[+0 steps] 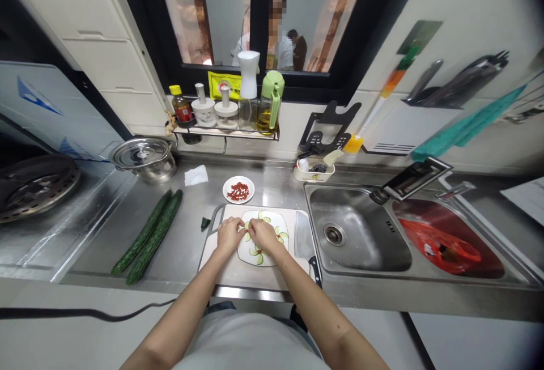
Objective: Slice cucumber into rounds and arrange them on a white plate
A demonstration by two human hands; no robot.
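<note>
Over a white square plate, my left hand and my right hand are close together at its left side. Both have their fingertips pinched; anything between them is too small or hidden to name. Thin green-edged slices, like cucumber, lie on the plate in flower shapes, with small red bits at some centres. The plate rests on a pale cutting board. On the board's right side lies a knife with a black handle. A small white dish behind the board holds red pieces.
Two cucumbers and a lidded pot stand left on the steel counter, near a white tissue. To the right is a double sink with a red bag. Seasoning bottles line a wall shelf.
</note>
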